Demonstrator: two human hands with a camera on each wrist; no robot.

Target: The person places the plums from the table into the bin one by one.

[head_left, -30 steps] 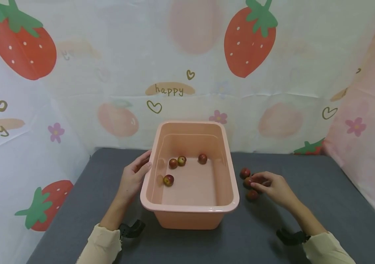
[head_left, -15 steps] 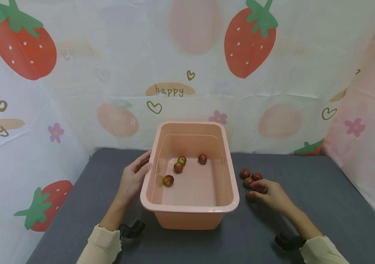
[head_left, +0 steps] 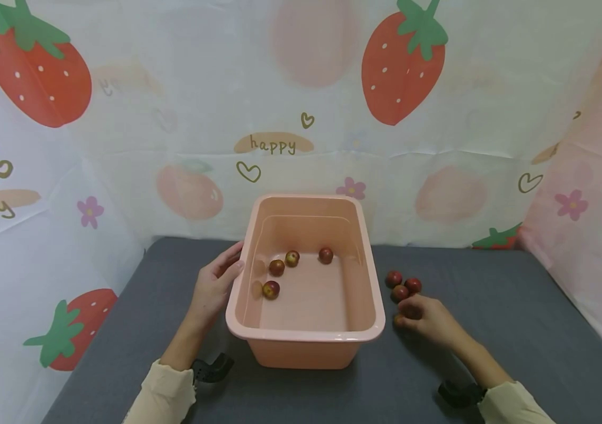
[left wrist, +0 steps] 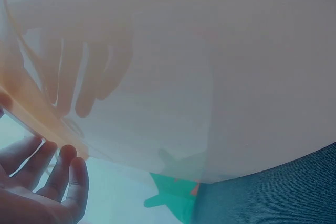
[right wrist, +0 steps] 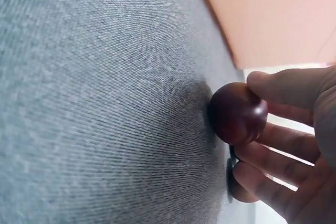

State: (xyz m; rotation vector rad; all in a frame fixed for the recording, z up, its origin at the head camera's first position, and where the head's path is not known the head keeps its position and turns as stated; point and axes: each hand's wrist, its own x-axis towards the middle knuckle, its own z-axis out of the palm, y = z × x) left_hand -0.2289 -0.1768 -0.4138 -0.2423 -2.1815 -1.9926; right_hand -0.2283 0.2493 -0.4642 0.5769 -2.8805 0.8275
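Observation:
A pink plastic basin stands on the table with several red-and-green plums on its floor. On its left side, my left hand holds the rim, thumb on top and fingers below; the left wrist view shows those fingers by the basin's pale wall. To the basin's right, my right hand pinches a dark red plum between thumb and fingers, at the table surface. In the head view that plum is mostly hidden by the hand. Three plums lie together just beyond it.
Grey cloth covers the table. A fabric backdrop printed with strawberries rises close behind the basin and along both sides. Each wrist carries a black strap mount.
My right hand has drawn nearer, from the middle plums to the nearest one, uncovering a plum behind. One plum in the basin has rolled a little. My left hand stays on the rim.

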